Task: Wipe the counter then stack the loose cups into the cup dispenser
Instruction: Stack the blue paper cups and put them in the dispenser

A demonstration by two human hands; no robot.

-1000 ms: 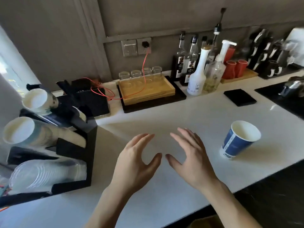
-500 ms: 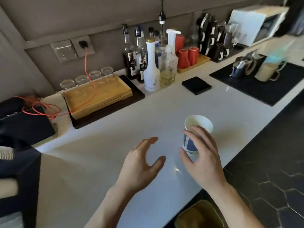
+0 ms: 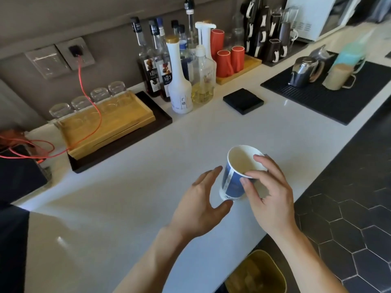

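A blue paper cup [image 3: 231, 182] with a white inside is tilted over the white counter [image 3: 127, 197] near its front edge. My right hand [image 3: 268, 193] grips it at the rim, thumb on the outside and fingers over the lip. My left hand [image 3: 201, 206] is open just left of the cup, its fingers spread and curved toward the cup's side and base. Only a dark corner of the cup dispenser [image 3: 10, 240] shows at the far left edge; its cups are out of view.
A wooden tray with upturned glasses [image 3: 101, 121] and a red cable [image 3: 88, 106] sit at the back left. Syrup bottles [image 3: 179, 77], red cups [image 3: 229, 58], a black square pad [image 3: 243, 101] and a black mat with metal jugs [image 3: 330, 89] line the back. A yellow bin [image 3: 256, 273] stands below.
The view has swung right, away from the dispenser. My right hand has closed on the cup's rim and tipped it up off the counter. My left hand has come in beside it.
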